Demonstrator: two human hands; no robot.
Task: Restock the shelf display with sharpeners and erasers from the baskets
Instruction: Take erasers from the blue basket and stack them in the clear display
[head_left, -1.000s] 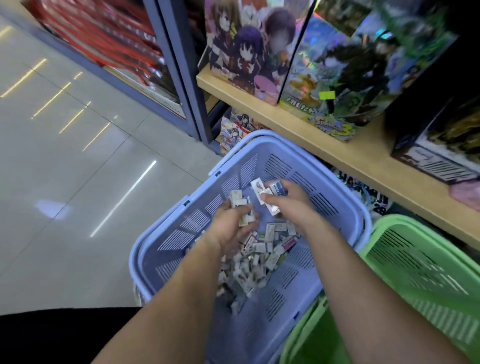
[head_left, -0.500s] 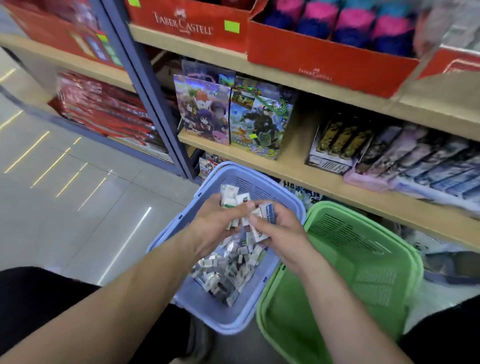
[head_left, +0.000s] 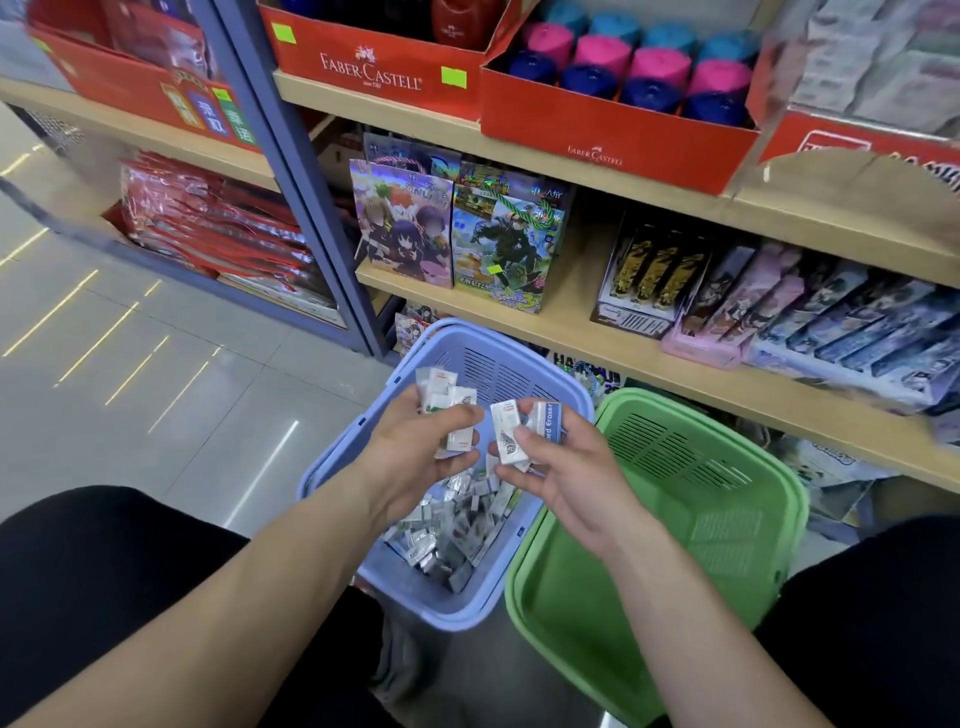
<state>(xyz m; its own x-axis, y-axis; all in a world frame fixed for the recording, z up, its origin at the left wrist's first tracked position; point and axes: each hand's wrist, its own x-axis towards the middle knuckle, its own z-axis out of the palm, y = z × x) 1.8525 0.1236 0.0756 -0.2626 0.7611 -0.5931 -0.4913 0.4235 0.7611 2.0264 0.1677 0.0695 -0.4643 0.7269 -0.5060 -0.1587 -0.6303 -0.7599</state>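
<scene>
A blue basket (head_left: 332, 462) stands on the floor with a heap of small wrapped erasers (head_left: 457, 525) in its bottom. My left hand (head_left: 415, 457) hovers above it and grips a bunch of wrapped erasers (head_left: 444, 397). Just to its right, my right hand (head_left: 556, 467) holds a few more, among them a white eraser (head_left: 508, 431) and a blue-sleeved one (head_left: 545, 421). Beside the blue basket a green basket (head_left: 779, 499) shows nothing inside. Wooden shelves (head_left: 597, 343) rise behind both baskets.
Red Faber-Castell boxes (head_left: 384, 67) with pink and blue items sit on the upper shelf. Card packs (head_left: 447, 234) and flat boxed sets (head_left: 779, 312) fill the middle shelf. A grey upright post (head_left: 291, 171) divides the shelving. Tiled floor (head_left: 130, 364) lies to the left. My dark-clad knees flank the baskets.
The view has tilted up and back, bringing the upper shelves and the green basket into sight. Both hands have risen out of the blue basket with their erasers and drawn slightly apart.
</scene>
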